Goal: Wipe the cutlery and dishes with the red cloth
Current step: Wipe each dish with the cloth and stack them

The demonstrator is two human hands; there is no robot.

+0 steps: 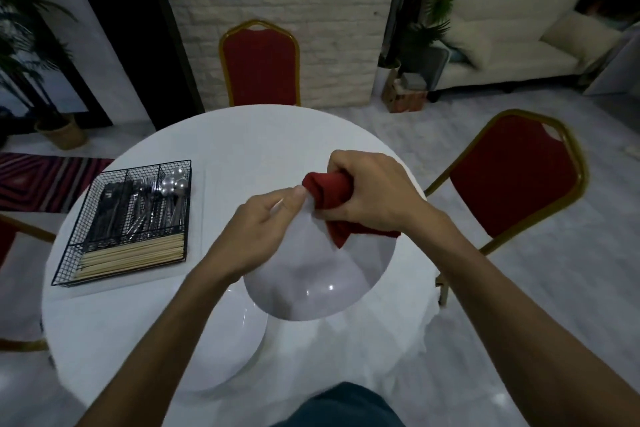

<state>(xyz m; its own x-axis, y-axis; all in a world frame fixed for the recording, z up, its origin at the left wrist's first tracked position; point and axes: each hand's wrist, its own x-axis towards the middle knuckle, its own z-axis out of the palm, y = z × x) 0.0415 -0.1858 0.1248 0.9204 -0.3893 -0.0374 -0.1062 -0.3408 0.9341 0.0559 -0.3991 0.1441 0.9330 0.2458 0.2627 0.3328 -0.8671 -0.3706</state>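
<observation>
View from my head, looking down. My left hand (263,222) pinches the far left rim of a white plate (311,284), thumb on top and curled fingers underneath. The plate is lifted clear of the table (249,142) and tilted, its face turned toward me. My right hand (367,187) is closed in a fist around the bunched red cloth (329,191), pressing it on the plate's far rim, just beside my left thumb. A loose tail of cloth hangs below my wrist over the plate's right side. Near left, under my left forearm, more white dishes (221,350) lie on the table; their number cannot be told. Far left on the table stands a black wire basket (69,263) with compartments: knives (110,208) at left, forks (145,204) in the middle, spoons (173,182) at right, chopsticks (135,253) across the near section. One red chair (259,69) stands beyond the table, another (512,177) to its right.
</observation>
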